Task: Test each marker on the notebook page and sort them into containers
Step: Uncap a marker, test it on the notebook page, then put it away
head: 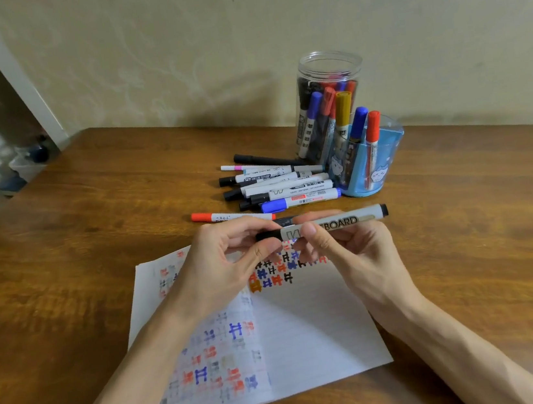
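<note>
The left hand [222,262] is pinching the cap [264,236] of a marker [342,222], the right hand [349,248] gripping its barrel above the notebook [315,324]. Other markers [313,107] are standing in the jar [325,65] and cup [386,159].

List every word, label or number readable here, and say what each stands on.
"EBOARD": on the held marker; its start is hidden by the right hand.
"W": logo on one loose marker in the pile.
Other print on the pile's markers: too small to read.
Labels on markers in the jar: blurred.
Notebook page: coloured hash-like test marks, no readable words.
</note>
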`<action>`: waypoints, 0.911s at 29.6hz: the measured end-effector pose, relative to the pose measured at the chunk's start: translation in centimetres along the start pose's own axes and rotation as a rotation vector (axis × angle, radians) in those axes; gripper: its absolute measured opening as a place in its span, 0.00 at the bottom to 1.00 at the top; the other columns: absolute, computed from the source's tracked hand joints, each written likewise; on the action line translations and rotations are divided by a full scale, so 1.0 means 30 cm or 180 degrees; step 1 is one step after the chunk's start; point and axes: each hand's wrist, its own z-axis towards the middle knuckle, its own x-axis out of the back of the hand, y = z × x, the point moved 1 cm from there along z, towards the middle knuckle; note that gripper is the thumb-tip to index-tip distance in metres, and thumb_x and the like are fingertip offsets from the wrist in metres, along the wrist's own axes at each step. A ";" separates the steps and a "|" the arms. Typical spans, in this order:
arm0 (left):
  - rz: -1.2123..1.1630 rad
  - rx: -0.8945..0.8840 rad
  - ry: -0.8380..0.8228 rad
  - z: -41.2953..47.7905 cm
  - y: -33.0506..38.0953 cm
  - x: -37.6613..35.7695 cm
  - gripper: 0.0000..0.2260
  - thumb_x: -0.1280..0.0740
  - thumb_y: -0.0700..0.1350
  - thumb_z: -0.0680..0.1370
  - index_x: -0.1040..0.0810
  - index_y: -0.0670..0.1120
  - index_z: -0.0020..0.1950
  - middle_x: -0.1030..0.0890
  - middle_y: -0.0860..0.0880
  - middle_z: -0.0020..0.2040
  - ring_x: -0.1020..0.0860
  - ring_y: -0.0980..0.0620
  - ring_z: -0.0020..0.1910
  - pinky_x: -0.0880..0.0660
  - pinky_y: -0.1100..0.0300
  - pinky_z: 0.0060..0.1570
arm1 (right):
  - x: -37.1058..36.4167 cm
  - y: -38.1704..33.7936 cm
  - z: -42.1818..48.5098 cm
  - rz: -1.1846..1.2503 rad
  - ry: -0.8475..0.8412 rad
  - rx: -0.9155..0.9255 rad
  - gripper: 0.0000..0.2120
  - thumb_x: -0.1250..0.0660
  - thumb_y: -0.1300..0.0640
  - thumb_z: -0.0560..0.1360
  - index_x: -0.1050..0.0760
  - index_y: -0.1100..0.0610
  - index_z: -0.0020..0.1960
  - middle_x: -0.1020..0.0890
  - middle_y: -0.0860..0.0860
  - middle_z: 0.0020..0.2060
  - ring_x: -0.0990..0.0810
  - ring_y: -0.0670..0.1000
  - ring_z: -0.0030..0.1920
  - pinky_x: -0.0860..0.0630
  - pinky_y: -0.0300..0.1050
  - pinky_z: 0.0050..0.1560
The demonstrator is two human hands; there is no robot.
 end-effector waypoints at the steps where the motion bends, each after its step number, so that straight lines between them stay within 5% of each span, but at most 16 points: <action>1: 0.0043 0.0027 -0.0024 0.002 0.000 0.006 0.13 0.28 0.49 0.75 0.15 0.49 0.58 0.13 0.57 0.51 0.14 0.56 0.51 0.18 0.62 0.50 | 0.001 -0.001 0.009 -0.0044 -0.0021 -0.0055 0.04 0.29 0.57 0.80 0.16 0.55 0.50 0.13 0.50 0.40 0.15 0.47 0.41 0.21 0.38 0.43; 6: 0.0077 0.0286 0.0117 -0.011 -0.017 0.022 0.11 0.28 0.51 0.75 0.16 0.53 0.56 0.14 0.61 0.52 0.16 0.59 0.55 0.17 0.61 0.51 | 0.067 -0.005 0.010 0.0444 0.0560 -0.0495 0.16 0.25 0.50 0.73 0.19 0.56 0.58 0.12 0.50 0.53 0.13 0.51 0.56 0.17 0.45 0.49; 12: 0.0015 0.0325 0.0408 0.043 0.045 0.020 0.08 0.26 0.48 0.76 0.17 0.53 0.55 0.14 0.61 0.50 0.15 0.59 0.51 0.19 0.65 0.48 | 0.128 0.002 0.038 -0.0162 0.0943 -0.0311 0.11 0.26 0.51 0.77 0.16 0.52 0.58 0.12 0.46 0.53 0.14 0.47 0.57 0.16 0.49 0.57; 15: 0.0049 0.0161 0.0489 0.098 0.112 0.009 0.07 0.28 0.48 0.79 0.18 0.53 0.56 0.14 0.57 0.48 0.15 0.57 0.49 0.19 0.64 0.45 | 0.191 0.020 0.061 -0.0458 0.1422 -0.0134 0.17 0.29 0.49 0.81 0.22 0.45 0.69 0.18 0.42 0.65 0.20 0.42 0.64 0.21 0.48 0.66; 19: 0.0049 -0.0321 0.0449 0.204 0.214 -0.035 0.07 0.31 0.41 0.81 0.19 0.46 0.59 0.15 0.51 0.50 0.15 0.54 0.47 0.20 0.64 0.40 | 0.239 0.038 0.093 -0.0914 0.1070 -0.0221 0.39 0.34 0.39 0.75 0.44 0.39 0.83 0.37 0.40 0.82 0.37 0.40 0.78 0.38 0.43 0.74; 23: 0.0022 -0.0678 0.0596 0.312 0.281 -0.091 0.08 0.33 0.36 0.82 0.20 0.42 0.60 0.16 0.47 0.53 0.13 0.51 0.46 0.20 0.62 0.36 | 0.258 0.037 0.110 -0.0933 0.0885 -0.0265 0.41 0.35 0.39 0.76 0.52 0.35 0.83 0.40 0.38 0.82 0.41 0.35 0.76 0.41 0.46 0.72; 27: 0.0317 -0.0993 0.0755 0.377 0.315 -0.155 0.13 0.34 0.37 0.83 0.21 0.50 0.64 0.16 0.49 0.53 0.14 0.54 0.44 0.22 0.66 0.38 | 0.271 0.043 0.090 -0.0826 0.0847 -0.0217 0.41 0.34 0.41 0.77 0.52 0.35 0.83 0.38 0.36 0.81 0.38 0.34 0.76 0.39 0.43 0.72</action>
